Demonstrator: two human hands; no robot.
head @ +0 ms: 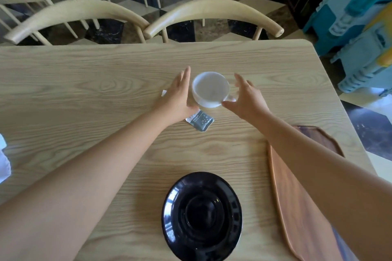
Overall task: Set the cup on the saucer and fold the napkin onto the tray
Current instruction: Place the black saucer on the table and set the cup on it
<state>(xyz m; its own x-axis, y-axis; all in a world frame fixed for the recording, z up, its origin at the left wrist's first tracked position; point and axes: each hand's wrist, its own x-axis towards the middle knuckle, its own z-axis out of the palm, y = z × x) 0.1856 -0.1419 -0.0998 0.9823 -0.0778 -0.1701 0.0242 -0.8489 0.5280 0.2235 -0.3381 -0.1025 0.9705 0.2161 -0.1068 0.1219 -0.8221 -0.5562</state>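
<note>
Here the white cup [210,89] stands on the worktop [84,82], beyond the saucer [201,216]; both hands flank it, fingers [184,76] apart; looks rigid, light, breakable, best held by its sides

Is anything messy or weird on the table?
Nothing is spilled or broken. One small oddity: a little silver packet lies loose on the table, partly under the left hand, just in front of the white cup. The black saucer and brown tray sit flat.
</note>
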